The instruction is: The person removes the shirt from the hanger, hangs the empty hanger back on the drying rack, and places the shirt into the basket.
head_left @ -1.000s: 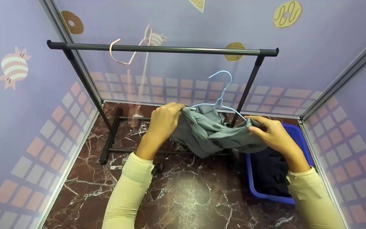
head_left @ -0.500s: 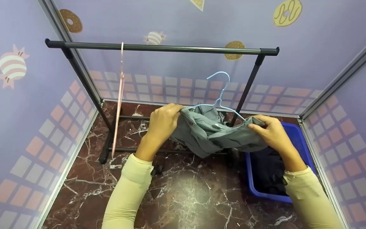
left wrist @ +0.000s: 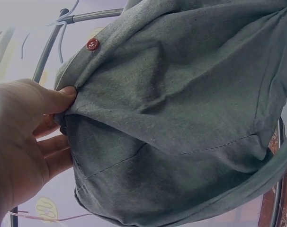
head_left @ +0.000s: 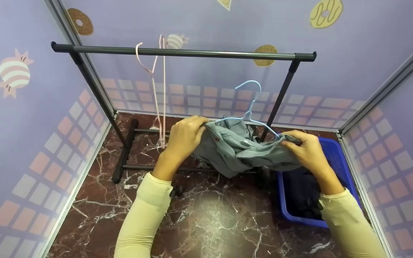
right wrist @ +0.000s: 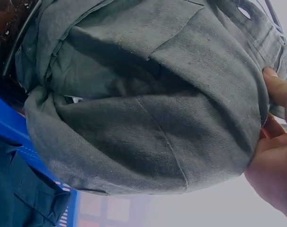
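A grey-green garment (head_left: 249, 154) is hanging in the air above the floor (head_left: 213, 215), to the right of its middle and towards its far edge, its cloth sagging in loose folds. The left hand (head_left: 186, 134) is pinching one end of its upper edge between thumb and fingers, near a red button (left wrist: 92, 44), and the right hand (head_left: 307, 148) is gripping the other end. The two hands are keeping well apart, with the cloth spanning between them. A light blue hanger (head_left: 247, 114) is sitting in the opening, both its arms running down into the cloth; its hook is pointing up and standing apart from the rail.

Beyond the garment, a dark metal rack (head_left: 206, 53) is standing along the far edge of the floor. A pink hanger (head_left: 152, 72) is hanging from the left half of its rail. Below the right hand, a blue basket (head_left: 283, 200) is resting by the right edge of the floor, near the far right corner, and is holding dark clothes (head_left: 301, 193). Pale yellow sleeves (head_left: 142, 211) are covering the person's forearms. Behind the rack, a lilac wall (head_left: 199, 21) is showing doughnuts, a striped sweet and coloured squares.
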Motion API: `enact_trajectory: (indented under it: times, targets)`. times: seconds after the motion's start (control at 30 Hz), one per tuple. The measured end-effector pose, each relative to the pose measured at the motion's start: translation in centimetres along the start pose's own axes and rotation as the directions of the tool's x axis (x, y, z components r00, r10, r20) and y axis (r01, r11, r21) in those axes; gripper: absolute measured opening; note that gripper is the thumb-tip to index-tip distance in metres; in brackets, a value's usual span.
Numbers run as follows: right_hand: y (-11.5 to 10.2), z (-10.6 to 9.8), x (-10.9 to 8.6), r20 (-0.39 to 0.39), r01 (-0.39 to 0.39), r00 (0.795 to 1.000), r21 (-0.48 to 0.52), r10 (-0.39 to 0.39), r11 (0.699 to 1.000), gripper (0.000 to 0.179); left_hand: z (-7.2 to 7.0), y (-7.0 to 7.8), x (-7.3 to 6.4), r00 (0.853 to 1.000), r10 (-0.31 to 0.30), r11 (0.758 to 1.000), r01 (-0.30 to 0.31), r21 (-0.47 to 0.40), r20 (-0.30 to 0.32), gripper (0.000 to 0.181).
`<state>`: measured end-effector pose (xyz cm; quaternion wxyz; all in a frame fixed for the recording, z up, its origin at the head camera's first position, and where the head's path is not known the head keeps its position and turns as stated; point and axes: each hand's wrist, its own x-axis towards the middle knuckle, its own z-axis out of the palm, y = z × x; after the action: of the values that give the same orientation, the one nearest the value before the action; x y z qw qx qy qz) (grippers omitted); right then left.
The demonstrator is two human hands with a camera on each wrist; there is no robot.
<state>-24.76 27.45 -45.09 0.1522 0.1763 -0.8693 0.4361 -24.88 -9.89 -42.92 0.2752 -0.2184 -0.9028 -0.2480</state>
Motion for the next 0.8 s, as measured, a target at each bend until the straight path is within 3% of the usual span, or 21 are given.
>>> enact_trajectory:
  times: [0.6, 0.8]
  targets:
    - [0.0, 0.3, 0.1, 0.014, 0.077, 0.997, 0.055, -0.078, 0.995, 0.018, -0.1, 1.8, 1.6, 0.997, 0.076, 0.991, -0.075, -0.112, 0.006, 0.018]
    - [-1.1, 0.5, 0.1, 0.003, 0.1, 0.995, 0.057, -0.101, 0.993, 0.016, 0.0, 2.8, 2.1, 0.996, 0.085, 0.989, -0.08, -0.124, 0.031, 0.02]
